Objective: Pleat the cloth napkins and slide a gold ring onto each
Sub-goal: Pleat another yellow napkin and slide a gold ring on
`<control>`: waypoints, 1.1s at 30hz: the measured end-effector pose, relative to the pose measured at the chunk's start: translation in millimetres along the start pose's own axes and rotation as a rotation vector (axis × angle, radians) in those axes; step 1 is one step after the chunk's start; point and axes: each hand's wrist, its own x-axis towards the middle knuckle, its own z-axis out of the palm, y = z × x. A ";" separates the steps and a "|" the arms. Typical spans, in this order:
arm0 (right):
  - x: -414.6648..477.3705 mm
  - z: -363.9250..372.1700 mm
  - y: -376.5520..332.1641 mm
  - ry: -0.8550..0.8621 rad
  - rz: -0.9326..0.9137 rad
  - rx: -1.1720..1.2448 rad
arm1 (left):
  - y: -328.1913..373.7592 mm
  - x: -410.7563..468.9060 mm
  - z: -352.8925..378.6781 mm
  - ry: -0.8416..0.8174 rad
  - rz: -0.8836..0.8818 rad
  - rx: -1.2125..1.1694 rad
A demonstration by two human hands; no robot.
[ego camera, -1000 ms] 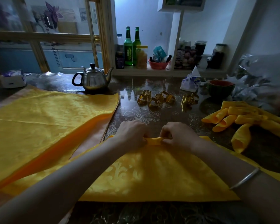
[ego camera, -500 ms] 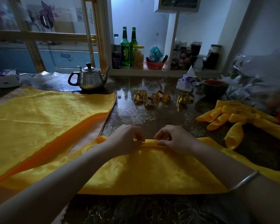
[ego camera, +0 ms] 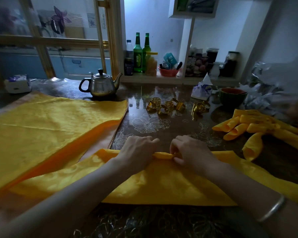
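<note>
Near and central on the tabletop (ego camera: 163,134): a yellow napkin (ego camera: 153,184) of glossy patterned cloth. Spread flat, with its far edge gathered into a narrow raised fold and one corner trailing off to the right.

Farther back, past the fold: loose gold rings (ego camera: 165,106) clustered on the glossy, flower-printed surface, a couple more just to the right of the cluster. Far right: finished napkins (ego camera: 248,127), looped and heaped together. Left: a stack of flat yellow cloths (ego camera: 50,127), with a steel teapot (ego camera: 101,85) at its far edge. Beyond, against the wall: a low shelf (ego camera: 162,79) with two green bottles (ego camera: 138,52) and jars; a dark green bowl (ego camera: 232,97) far right on the tabletop. Dim room, with a gold-framed glass partition far left.

Left hand (ego camera: 138,152) and right hand (ego camera: 191,152) side by side on the fold, knuckles up, forearms reaching in from the near edge. Fingers (ego camera: 176,158) of both curled and clamped on the raised fold, pinching it with a short stretch of it showing between them. Silver bangle (ego camera: 272,210) on the right wrist.
</note>
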 end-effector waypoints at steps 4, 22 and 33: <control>-5.5 0.4 3.3 -0.113 0.062 0.268 | -11.7 -7.9 1.4 -0.131 -0.003 -0.230; -11.1 -13.8 -12.8 -0.090 -0.029 -0.008 | 7.2 -16.2 -14.7 -0.071 0.019 -0.096; -28.5 -10.2 -0.3 -0.147 0.018 0.354 | -8.5 -19.7 -15.3 -0.330 -0.094 -0.559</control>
